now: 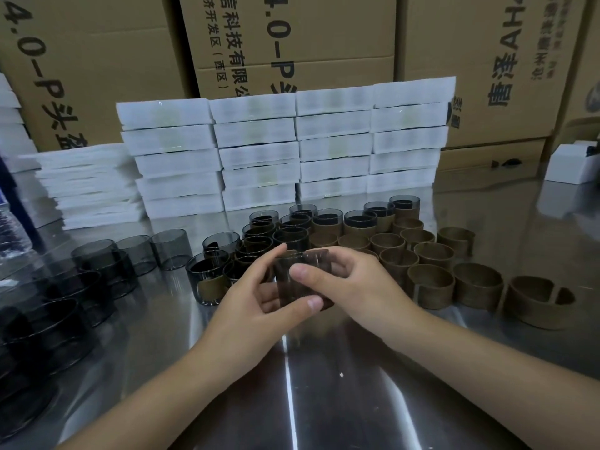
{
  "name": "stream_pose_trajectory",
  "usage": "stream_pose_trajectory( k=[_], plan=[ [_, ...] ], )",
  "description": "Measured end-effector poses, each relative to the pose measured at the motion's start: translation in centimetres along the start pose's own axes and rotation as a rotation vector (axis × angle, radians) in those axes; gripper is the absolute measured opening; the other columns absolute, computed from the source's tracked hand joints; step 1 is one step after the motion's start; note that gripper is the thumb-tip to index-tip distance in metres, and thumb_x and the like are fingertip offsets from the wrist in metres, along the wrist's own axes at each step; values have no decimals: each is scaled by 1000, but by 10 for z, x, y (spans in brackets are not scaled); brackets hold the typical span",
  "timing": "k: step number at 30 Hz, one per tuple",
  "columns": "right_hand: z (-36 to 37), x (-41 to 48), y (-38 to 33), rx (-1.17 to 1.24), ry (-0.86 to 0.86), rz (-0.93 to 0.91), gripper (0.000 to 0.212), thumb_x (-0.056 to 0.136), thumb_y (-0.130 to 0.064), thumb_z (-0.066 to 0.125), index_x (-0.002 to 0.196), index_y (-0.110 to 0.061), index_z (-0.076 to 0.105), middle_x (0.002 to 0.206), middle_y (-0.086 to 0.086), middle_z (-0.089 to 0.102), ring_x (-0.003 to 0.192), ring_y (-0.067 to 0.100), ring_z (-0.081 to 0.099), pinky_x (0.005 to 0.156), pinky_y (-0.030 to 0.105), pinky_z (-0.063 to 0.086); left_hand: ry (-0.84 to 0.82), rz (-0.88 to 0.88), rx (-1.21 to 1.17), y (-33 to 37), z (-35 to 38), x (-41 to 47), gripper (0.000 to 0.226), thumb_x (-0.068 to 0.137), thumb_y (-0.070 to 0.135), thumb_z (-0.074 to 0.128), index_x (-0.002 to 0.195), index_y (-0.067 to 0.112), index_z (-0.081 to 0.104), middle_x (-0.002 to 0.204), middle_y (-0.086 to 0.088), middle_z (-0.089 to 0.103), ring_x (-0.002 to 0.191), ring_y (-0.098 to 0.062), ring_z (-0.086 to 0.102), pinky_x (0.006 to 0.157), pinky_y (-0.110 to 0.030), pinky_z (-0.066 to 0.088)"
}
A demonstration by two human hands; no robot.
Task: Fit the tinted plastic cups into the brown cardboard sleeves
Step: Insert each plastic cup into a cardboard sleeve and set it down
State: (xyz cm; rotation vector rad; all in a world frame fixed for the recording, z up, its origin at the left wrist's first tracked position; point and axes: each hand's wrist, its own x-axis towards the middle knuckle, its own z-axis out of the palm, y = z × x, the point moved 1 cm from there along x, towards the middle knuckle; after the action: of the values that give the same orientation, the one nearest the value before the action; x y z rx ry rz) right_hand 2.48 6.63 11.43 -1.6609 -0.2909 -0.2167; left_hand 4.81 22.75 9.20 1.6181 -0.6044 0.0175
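Both my hands hold one tinted cup [287, 289] with a brown cardboard sleeve [319, 259] around it, just above the steel table. My left hand [259, 293] grips it from the left, thumb under its near edge. My right hand [350, 284] grips it from the right, thumb across its front. Behind my hands stand several sleeved cups [292, 237]. Empty brown sleeves [431, 282] stand in rows to the right. Bare tinted cups [94, 254] sit at the left.
White foam-wrapped packs [292, 151] are stacked across the back of the steel table [341, 384]. Big cardboard cartons [292, 40] form a wall behind them. A small white box [571, 167] sits at the far right. Thin white foam sheets [87, 186] lie at the back left.
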Motion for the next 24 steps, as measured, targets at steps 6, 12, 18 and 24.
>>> stream_pose_trajectory(
  k=[6, 12, 18, 24],
  plan=[
    [-2, 2, -1, 56, -62, 80, 57, 61, -65, 73, 91, -17, 75, 89, -1, 76, 86, 10, 71, 82, 25, 51, -94, -86, -141, 6, 1, -2, 86, 69, 32, 83, 142, 21, 40, 107, 0, 75, 100, -15, 70, 73, -22, 56],
    [0, -1, -4, 217, -275, 128, 39, 70, -58, 65, 89, -26, 78, 93, 1, 75, 89, 12, 69, 83, 27, 51, -272, -191, -350, 9, -1, -5, 89, 67, 28, 82, 144, 24, 39, 126, -12, 65, 108, -34, 67, 79, -31, 55],
    [1, -1, -3, 248, -272, 147, 54, 63, -60, 67, 97, -18, 76, 101, 12, 72, 96, 24, 66, 102, 50, 43, -336, -216, -500, 13, -3, -6, 90, 57, 33, 92, 137, 34, 50, 129, -16, 62, 106, -38, 66, 81, -35, 56],
    [3, -3, -6, 202, -238, 113, 44, 62, -60, 67, 85, -23, 77, 88, 1, 75, 84, 12, 69, 81, 28, 52, -269, -203, -444, 14, 1, -6, 107, 50, 39, 95, 142, 32, 41, 122, -12, 67, 103, -35, 68, 78, -33, 56]
  ],
)
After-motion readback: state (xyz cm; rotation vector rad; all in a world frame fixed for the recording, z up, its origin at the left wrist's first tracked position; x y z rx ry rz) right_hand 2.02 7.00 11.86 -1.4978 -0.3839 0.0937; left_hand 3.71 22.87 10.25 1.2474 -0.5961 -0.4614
